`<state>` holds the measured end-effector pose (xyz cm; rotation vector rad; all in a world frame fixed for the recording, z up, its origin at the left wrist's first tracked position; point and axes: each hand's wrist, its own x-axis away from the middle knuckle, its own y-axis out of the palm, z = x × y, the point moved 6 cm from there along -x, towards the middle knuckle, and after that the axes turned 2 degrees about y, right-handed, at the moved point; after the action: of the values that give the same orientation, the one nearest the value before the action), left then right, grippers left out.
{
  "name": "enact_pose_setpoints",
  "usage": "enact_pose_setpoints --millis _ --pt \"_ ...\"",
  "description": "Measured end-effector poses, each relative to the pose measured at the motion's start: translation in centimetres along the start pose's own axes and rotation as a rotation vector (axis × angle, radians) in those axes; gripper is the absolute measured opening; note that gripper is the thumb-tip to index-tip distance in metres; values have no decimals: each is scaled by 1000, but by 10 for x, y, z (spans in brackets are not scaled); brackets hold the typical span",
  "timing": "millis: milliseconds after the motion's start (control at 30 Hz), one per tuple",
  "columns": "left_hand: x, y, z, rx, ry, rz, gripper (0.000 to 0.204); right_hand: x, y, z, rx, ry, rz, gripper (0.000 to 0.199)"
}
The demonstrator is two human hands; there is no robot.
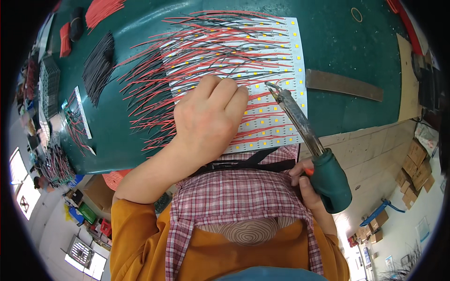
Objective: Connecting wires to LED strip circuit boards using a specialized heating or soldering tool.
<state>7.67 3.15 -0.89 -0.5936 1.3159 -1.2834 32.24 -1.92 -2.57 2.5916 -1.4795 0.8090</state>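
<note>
Board (pixel 298 114) flat on the green bench (pixel 349 44), near edge close to the apron (pixel 239 192). Red and black wires (pixel 143 86) lie across it in rows, loose ends fanned past its left side. Left hand (pixel 208 114) over the board, fingers curled down, tips hidden; cannot tell if they pinch a wire. Right hand (pixel 307 191) has its fingers closed round the iron's (pixel 305 130) green grip; the tip points up-left over the board's right part, contact unclear.

Risks, my judgement:
- Tip near the left hand. If hot, 1 slip leftward could burn a knuckle.
- Shaft slants above the lower rows; a dropped wrist could scorch insulation.
- Rows crowd and overlap. Likely faults: wrong colour picked, or 2 neighbouring joints bridged.
- Left forearm near the lower loose ends; a drag could snag them, strain joints or skew the board.
- Steel bar (pixel 344 85) at the right edge; a knock could nudge the board.
</note>
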Motion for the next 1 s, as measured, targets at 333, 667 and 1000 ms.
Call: enact_pose_setpoints --millis 333,667,1000 --pt "2 -44 -14 182 30 -8 22 1 -7 -35 -315 -160 280 44" --pt "33 -84 -267 -228 -326 -20 20 -5 -24 -8 -387 -229 395 39" --pt "25 -82 -281 -210 -438 -119 18 -9 -11 3 -390 -98 314 39"
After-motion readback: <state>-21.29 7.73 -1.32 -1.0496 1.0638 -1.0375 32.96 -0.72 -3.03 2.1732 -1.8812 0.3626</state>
